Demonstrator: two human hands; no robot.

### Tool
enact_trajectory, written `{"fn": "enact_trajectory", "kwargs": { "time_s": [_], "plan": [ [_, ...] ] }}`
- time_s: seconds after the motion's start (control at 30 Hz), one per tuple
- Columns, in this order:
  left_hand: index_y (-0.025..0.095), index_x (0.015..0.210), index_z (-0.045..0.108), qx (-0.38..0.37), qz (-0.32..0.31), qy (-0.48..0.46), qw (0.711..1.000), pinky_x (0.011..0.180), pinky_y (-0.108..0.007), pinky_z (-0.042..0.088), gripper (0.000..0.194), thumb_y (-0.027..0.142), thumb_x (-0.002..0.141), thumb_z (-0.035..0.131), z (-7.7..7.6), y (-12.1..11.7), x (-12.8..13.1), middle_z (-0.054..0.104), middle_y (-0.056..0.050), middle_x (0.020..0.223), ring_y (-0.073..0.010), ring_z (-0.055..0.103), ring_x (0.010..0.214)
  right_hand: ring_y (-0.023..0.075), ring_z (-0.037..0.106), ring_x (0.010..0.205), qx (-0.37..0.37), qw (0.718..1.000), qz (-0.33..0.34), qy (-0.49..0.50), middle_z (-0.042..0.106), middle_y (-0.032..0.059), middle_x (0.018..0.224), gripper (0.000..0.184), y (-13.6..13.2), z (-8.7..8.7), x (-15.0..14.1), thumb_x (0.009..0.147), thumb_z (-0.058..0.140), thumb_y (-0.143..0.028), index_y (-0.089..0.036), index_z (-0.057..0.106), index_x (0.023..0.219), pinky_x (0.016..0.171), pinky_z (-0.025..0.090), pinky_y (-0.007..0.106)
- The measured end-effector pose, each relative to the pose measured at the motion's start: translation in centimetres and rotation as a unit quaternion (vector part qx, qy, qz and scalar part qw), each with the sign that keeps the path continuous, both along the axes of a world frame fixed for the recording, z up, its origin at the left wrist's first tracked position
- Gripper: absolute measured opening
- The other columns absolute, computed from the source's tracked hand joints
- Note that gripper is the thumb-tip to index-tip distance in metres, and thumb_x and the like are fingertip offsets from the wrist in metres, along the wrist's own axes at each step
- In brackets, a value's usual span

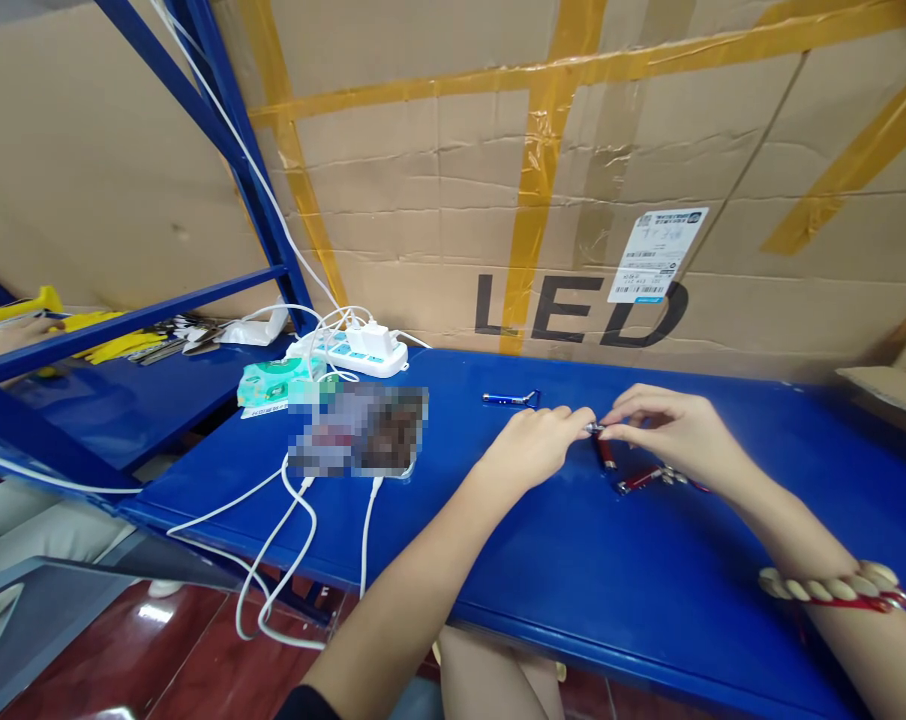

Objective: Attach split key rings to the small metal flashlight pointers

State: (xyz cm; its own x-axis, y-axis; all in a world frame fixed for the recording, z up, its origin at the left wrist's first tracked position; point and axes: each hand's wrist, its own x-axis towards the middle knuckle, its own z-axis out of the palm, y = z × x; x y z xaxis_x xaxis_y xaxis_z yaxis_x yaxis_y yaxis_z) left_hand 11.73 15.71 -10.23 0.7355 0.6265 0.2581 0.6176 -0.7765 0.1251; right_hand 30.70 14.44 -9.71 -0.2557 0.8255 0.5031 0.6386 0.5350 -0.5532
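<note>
My left hand (539,440) and my right hand (667,420) meet over the blue table, fingers closed in a pinch. Between their fingertips is the silver end of a small red penlight (606,452), its tube slanting down toward the tabletop. Which fingers grip the tiny metal parts is hard to make out. Just below my right hand lies a second red penlight (639,481), with small silver pieces (674,477) beside it. A blue penlight (507,398) with a dark loop at one end rests beyond my left hand.
Left of my hands lie blurred-out devices (359,432) with white cables (364,540) hanging over the table edge. Behind them sit a green tissue pack (280,382) and a white power strip (382,355). A large cardboard box (438,220) walls the back. Another person's hand (25,335) shows far left.
</note>
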Motion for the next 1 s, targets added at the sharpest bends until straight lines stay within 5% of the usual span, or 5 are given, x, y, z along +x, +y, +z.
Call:
{"fn": "enact_trajectory", "kwargs": {
  "time_s": [0.5, 0.7, 1.0],
  "plan": [
    [0.014, 0.104, 0.048, -0.021, -0.041, -0.09, 0.995, 0.082, -0.028, 0.038, 0.023, 0.021, 0.093, 0.03, -1.1, 0.4, 0.5, 0.056, -0.003, 0.101, -0.0162, 0.051, 0.094, 0.0095, 0.05, 0.056, 0.039, 0.998, 0.018, -0.042, 0.058, 0.0048, 0.073, 0.028, 0.0, 0.0, 0.6, 0.071, 0.063, -0.045, -0.018, 0.067, 0.068, 0.047, 0.037, 0.022],
    [0.014, 0.1, 0.045, -0.071, -0.044, -0.11, 0.99, 0.077, -0.028, 0.04, 0.02, 0.023, 0.093, 0.03, -1.5, 0.5, 0.6, 0.057, -0.005, 0.099, -0.0176, 0.054, 0.092, 0.0103, 0.053, 0.062, 0.051, 0.992, 0.017, -0.115, 0.059, 0.0033, 0.078, 0.028, 0.1, -0.5, 0.9, 0.079, 0.056, -0.045, -0.02, 0.066, 0.072, 0.054, 0.038, 0.023],
    [0.016, 0.097, 0.038, -0.175, -0.043, -0.155, 0.971, 0.069, -0.025, 0.04, 0.015, 0.027, 0.093, 0.029, -1.1, -0.2, 0.5, 0.057, -0.006, 0.099, -0.0179, 0.056, 0.089, 0.0113, 0.051, 0.06, -0.001, 0.997, 0.024, -0.078, 0.058, 0.0048, 0.074, 0.032, 0.1, -0.3, 1.1, 0.076, 0.058, -0.047, -0.017, 0.066, 0.069, 0.054, 0.036, 0.023]
  ]
}}
